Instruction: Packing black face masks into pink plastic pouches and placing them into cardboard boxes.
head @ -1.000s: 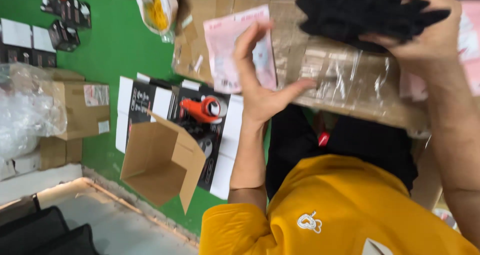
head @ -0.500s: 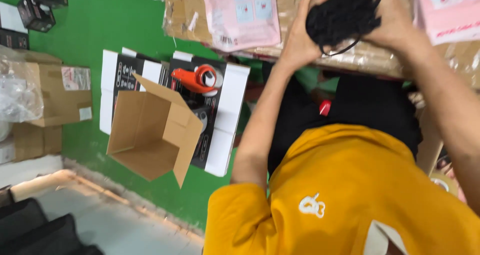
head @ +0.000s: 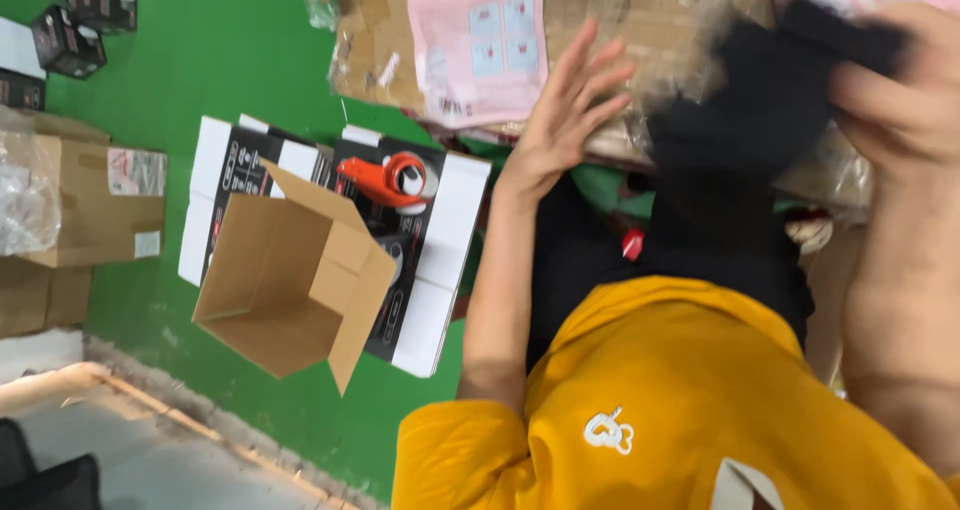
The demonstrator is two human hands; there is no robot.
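The right hand (head: 900, 90) closes around a bundle of black fabric (head: 750, 120), its fingers (head: 870, 95) curled over the upper edge so the soft cloth stays gathered instead of spilling loose; the picture blurs here, so how tightly they pinch I cannot tell. The left hand (head: 560, 120) stands open beside the bundle, palm flat, fingers spread and holding nothing, just left of the fabric as if to steady or smooth it, though whether it touches the cloth is not clear. Both hands work above a sheet of crinkled clear plastic wrap (head: 830, 170) lying on flattened brown cardboard (head: 620, 10), which keeps the dark fabric off the green floor (head: 230, 60). A pink printed bag (head: 480, 45) lies flat on the same cardboard, just left of the open hand.

Down on the floor, an open brown carton (head: 290, 290) stands with its flaps turned out and its mouth facing up, near enough for the left arm. It partly sits on a row of flat black and white boxes (head: 430, 240), and an orange tape dispenser (head: 385, 180) rests on top of them, just beyond the carton. Farther left are a taped brown box (head: 95, 205) and some small black boxes (head: 75, 15), well apart from the hands. The person wears a yellow shirt (head: 650, 410)
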